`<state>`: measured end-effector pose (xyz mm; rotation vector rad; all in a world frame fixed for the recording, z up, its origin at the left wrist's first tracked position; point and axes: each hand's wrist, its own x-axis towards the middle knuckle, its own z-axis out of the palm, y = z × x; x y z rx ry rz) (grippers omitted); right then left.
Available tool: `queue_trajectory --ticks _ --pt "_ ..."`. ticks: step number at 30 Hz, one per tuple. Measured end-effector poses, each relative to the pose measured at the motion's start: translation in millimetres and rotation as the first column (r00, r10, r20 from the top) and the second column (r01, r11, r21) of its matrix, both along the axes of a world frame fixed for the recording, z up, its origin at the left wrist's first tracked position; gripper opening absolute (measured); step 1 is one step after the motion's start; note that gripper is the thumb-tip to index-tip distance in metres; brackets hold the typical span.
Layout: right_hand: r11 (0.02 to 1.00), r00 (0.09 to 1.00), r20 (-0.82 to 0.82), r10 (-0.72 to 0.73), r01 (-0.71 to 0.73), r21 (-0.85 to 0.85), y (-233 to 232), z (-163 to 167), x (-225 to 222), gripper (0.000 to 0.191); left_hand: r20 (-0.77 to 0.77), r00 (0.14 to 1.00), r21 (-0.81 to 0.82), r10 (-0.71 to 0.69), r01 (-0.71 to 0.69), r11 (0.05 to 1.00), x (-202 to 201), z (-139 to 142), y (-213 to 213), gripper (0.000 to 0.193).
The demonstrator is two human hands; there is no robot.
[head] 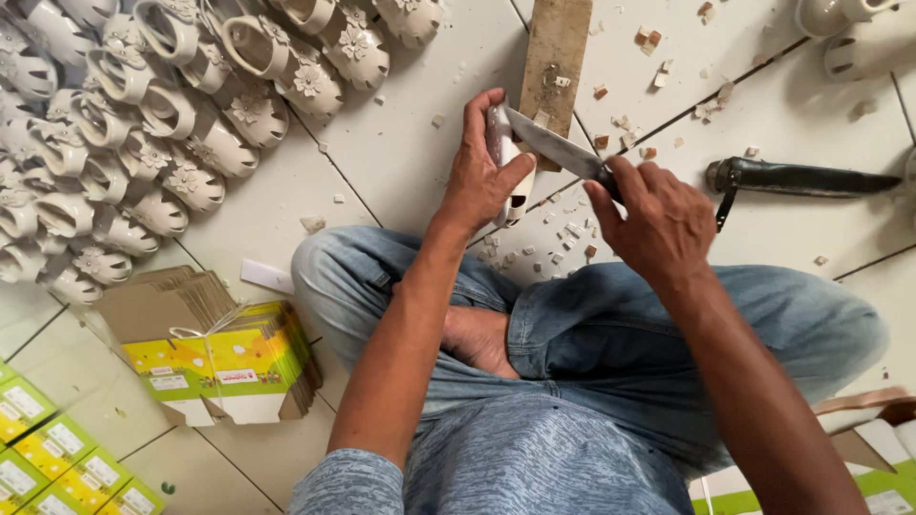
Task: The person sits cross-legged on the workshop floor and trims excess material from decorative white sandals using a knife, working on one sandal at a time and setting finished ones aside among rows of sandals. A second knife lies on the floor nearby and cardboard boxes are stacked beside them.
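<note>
Left hand [485,181]: fingers and thumb clamped round a small cream sandal [504,157], held upright just above the floor, in front of the crossed legs in blue jeans [611,334]. Right hand [658,224]: fist closed on the handle of a knife [558,146], whose blade slants up to the left and meets the upper edge of the sandal. Behind the two hands, a wooden board [555,48] lies on the white tiled floor [410,143], with small cream and brown trimmings [563,238] scattered around it and under the hands. To the right, well apart from the right hand, a second knife with a dark handle [801,178] lies flat. At upper left, a heap of cream sandals with flower ornaments [153,114]. At lower left, beside the left knee, a tied bundle of flattened yellow-and-green cartons [224,362].
</note>
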<state>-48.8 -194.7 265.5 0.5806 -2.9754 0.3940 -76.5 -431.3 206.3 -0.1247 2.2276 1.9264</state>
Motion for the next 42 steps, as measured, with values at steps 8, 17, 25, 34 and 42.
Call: queue_trajectory --ticks 8,17,25,34,42 --pt "1.0 1.0 0.006 -0.002 0.002 0.005 9.1 9.4 5.3 0.03 -0.067 0.998 -0.016 -0.001 0.0 1.0 0.4 -2.5 0.9 0.082" --pt "1.0 0.999 0.045 0.013 -0.013 -0.004 -4.8 0.4 -7.9 0.036 0.041 0.999 -0.018 0.02 -0.019 1.0 -1.5 3.1 0.8 0.085" --pt "0.938 0.77 0.637 0.045 0.187 -0.292 16.6 10.0 -35.3 0.043 0.031 0.999 0.031 0.012 -0.013 0.999 -1.8 2.4 1.5 0.083" --pt "0.992 0.997 0.079 0.017 -0.007 -0.127 2.5 12.1 -15.2 0.031 0.015 1.0 -0.052 0.012 -0.011 0.999 -2.3 6.2 1.7 0.083" --pt "0.999 0.996 -0.087 -0.026 0.024 -0.03 6.2 11.8 1.9 0.03 -0.023 1.0 -0.033 0.01 -0.011 0.999 -5.0 2.1 0.5 0.082"
